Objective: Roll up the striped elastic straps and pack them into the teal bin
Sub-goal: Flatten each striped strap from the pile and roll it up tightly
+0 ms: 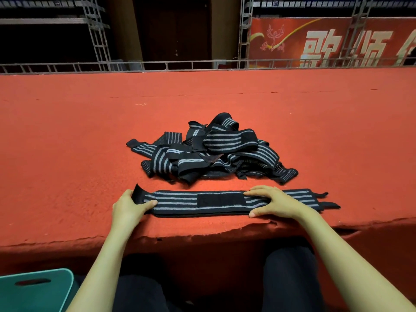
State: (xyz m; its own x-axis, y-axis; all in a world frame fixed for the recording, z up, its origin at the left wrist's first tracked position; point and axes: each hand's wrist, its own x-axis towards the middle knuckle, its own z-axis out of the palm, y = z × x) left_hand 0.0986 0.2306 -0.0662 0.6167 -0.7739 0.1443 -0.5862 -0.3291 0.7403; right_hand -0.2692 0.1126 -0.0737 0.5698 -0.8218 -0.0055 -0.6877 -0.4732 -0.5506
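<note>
Our left hand (130, 204) pinched the left end of one striped strap (220, 202), and our right hand (272, 202) lay flat, fingers spread, pressing near its right end. That strap lay straight along the near edge of the red stage (67, 154), not rolled yet. Behind it, toward the middle, sat a messy pile (211, 152) of more straps, all left to do. We think the job had barely begun. Bare stage lay open on both sides. Below the near edge, at our left, stood the teal bin (36, 289); its inside was hidden
</note>
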